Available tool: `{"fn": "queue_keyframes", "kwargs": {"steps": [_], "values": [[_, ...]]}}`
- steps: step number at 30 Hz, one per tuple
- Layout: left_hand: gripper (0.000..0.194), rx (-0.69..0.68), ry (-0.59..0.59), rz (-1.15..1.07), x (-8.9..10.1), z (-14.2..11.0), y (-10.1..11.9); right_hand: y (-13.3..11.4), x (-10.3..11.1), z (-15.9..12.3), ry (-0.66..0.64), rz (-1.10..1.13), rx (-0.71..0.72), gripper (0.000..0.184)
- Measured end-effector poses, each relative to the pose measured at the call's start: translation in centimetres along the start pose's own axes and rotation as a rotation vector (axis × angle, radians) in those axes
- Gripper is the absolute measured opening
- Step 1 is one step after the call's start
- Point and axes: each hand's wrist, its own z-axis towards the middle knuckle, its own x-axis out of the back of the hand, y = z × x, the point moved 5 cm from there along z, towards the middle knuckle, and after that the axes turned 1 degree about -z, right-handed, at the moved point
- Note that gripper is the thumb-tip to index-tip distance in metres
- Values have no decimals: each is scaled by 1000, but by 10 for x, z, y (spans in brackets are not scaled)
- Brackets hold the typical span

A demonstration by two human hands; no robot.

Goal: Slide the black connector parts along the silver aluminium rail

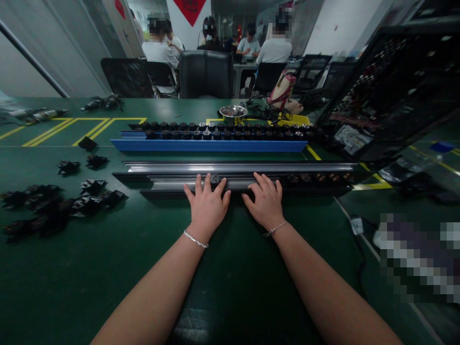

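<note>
A long dark metal channel (172,185) lies crosswise on the green table in front of me. My left hand (207,205) rests on it with fingers spread, on either side of a small black part (215,178) sitting in the channel. Further right along the same channel, my right hand (265,200) lies with its fingers apart and bent over the front edge. Several dark parts (318,178) sit in the channel's right end. Just behind is a second metal channel (161,167) with a shiny inner face.
Loose black parts (86,203) are heaped on the left. Beyond the channels stand a blue rail (208,145) with rows of parts, a metal bowl (233,112) and a yellow tray (294,120). A dark panel (391,86) rises at right. People sit at the back.
</note>
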Motion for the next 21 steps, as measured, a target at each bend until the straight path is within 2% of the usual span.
{"fn": "queue_keyframes", "kwargs": {"steps": [21], "values": [[38,79,56,9,5,3,-27,0,0,0,-23,-15,-4,22]]}}
